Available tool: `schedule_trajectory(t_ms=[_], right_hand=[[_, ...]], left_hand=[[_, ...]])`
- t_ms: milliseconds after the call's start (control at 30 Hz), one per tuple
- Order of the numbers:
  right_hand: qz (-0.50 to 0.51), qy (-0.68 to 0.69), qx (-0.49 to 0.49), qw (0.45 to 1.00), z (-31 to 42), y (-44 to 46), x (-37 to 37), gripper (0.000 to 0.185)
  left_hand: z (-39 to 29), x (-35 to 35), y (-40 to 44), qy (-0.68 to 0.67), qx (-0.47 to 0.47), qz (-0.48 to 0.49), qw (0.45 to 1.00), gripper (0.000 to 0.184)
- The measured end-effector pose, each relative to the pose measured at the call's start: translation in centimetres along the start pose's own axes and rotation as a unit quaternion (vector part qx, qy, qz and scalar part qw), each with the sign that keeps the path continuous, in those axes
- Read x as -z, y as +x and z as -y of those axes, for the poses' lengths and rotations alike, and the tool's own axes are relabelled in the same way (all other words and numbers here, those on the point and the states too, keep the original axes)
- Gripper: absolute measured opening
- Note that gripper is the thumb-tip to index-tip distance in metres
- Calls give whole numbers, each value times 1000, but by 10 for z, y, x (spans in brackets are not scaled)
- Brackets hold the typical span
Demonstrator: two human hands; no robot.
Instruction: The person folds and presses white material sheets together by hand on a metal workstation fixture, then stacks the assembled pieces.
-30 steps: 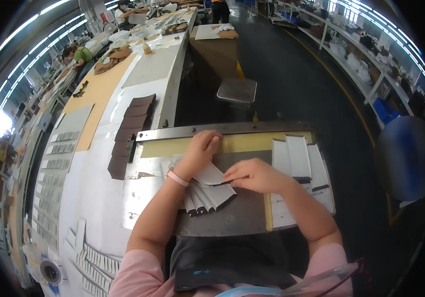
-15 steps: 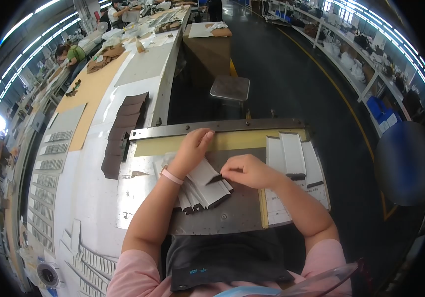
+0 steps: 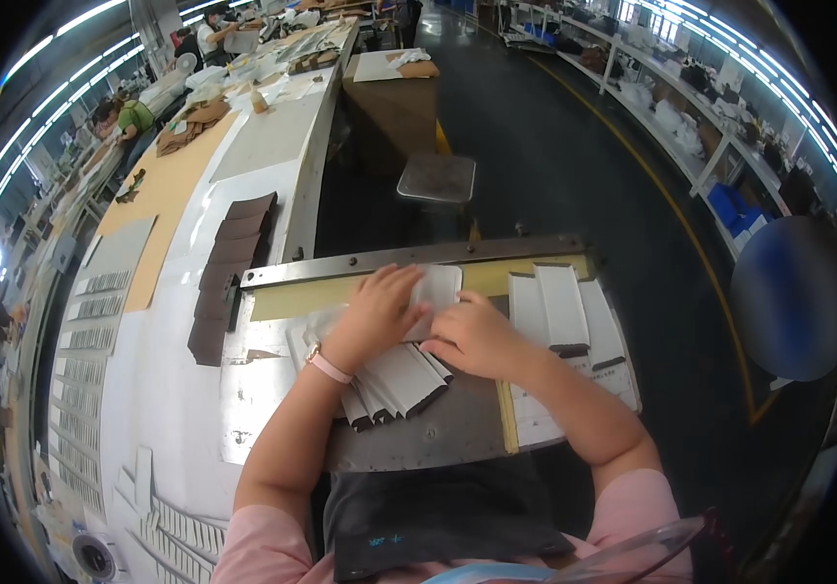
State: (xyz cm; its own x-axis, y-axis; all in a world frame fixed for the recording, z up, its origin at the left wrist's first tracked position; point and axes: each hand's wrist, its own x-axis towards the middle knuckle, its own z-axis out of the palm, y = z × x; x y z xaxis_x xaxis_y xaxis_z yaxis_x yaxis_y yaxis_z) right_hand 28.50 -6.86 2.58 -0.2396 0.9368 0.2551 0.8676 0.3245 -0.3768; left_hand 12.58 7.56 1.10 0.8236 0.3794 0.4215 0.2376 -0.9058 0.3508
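Note:
A pale rectangular piece (image 3: 441,285) stands between my hands near the metal bar, its lower part hidden by my fingers. My left hand (image 3: 376,316) has its fingers stretched out and apart, at the left edge of that piece. With fingers curled, my right hand (image 3: 479,336) grips the piece's right lower side. Beneath and in front of my hands, several white pieces with dark ends (image 3: 399,384) lie fanned out and overlapping on the metal plate (image 3: 438,438).
A metal bar (image 3: 360,261) with bolts runs along the plate's far edge. More white pieces (image 3: 559,310) lie on the right over a printed sheet (image 3: 540,419). Overlapping brown pieces (image 3: 233,273) rest on the table at left. A stool (image 3: 438,179) stands beyond.
The pale piece has moved away from me toward the bar, off the fanned pile. My left fingers have spread, and my right hand has moved forward. The camera view has shifted slightly.

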Motion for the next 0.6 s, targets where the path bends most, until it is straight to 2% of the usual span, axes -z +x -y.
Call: schedule_trajectory(t_ms=[100, 133, 233, 333, 600], right_hand=[[-133, 38, -16, 990, -10, 4, -10, 31], [-140, 12, -53, 989, -15, 2, -10, 29], [-114, -78, -92, 986, -30, 0, -20, 36], [-102, -111, -92, 984, -37, 3, -31, 47], [-103, -126, -90, 983, -42, 8, -32, 55]], left_hand=[[-11, -4, -10, 145, -4, 139, 980, 57], [-10, -5, -9, 116, 21, 150, 982, 60], [-7, -12, -8, 131, -7, 125, 984, 55], [-6, -16, -8, 107, 9, 106, 989, 54], [-14, -10, -6, 128, 13, 113, 985, 55]])
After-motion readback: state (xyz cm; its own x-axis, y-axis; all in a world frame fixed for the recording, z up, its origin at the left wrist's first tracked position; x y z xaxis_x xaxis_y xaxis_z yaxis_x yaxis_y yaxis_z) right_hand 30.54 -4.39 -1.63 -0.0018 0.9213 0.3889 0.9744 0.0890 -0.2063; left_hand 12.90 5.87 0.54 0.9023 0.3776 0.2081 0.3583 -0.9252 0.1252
